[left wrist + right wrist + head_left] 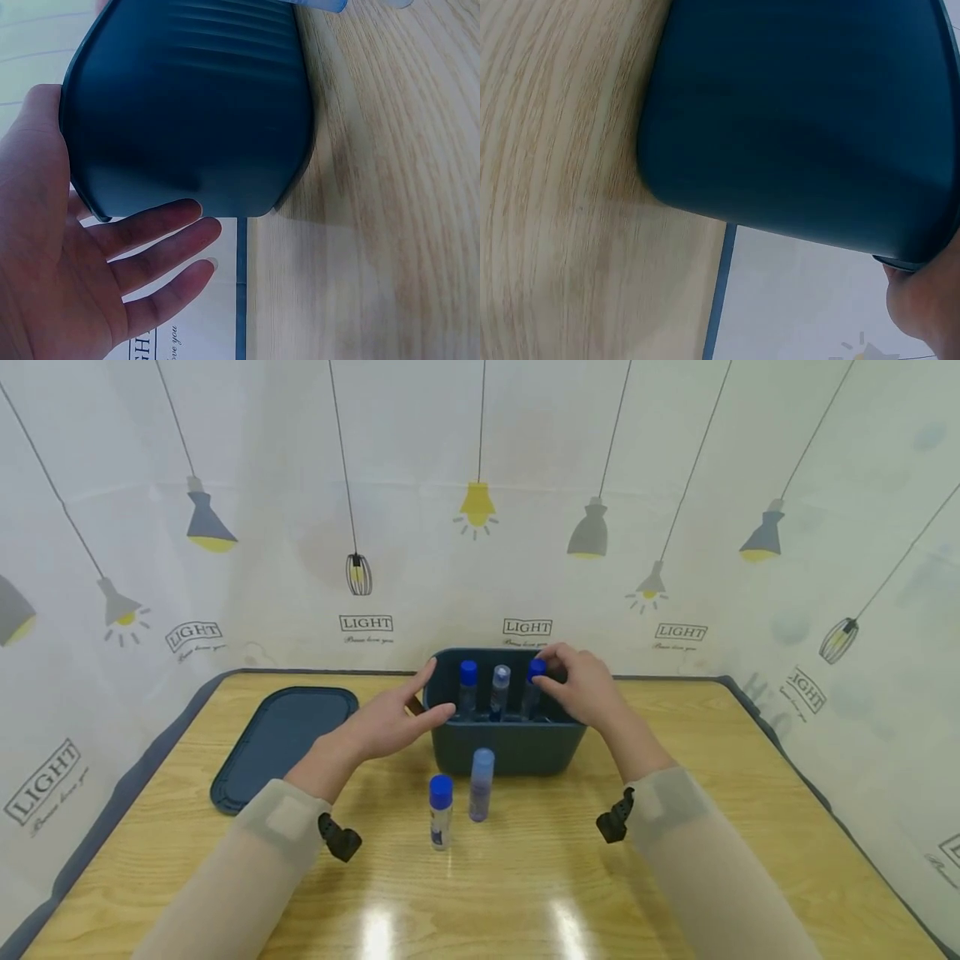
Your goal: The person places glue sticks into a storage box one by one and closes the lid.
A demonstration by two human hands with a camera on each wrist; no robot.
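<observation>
A dark blue bin (510,750) stands on the table with three clear tubes upright inside, resembling glue sticks. Its left tube (468,677) has a blue cap, while the middle tube (500,681) has a clear top. My right hand (588,685) reaches over the right rim and pinches the blue-capped glue stick (536,670) by its cap. At the bin's left end, my left hand (382,722) touches the rim, its fingers (169,259) extended along the outside. In front stand a blue-capped tube (441,810) and a pale-blue-capped tube (482,785). The right fingertips are hidden in the right wrist view.
A dark blue lid (288,743) lies flat on the table, left of the bin. Behind the wooden table (517,893) hangs a pale cloth (420,460) printed with lamps. The cloth also rises along both sides.
</observation>
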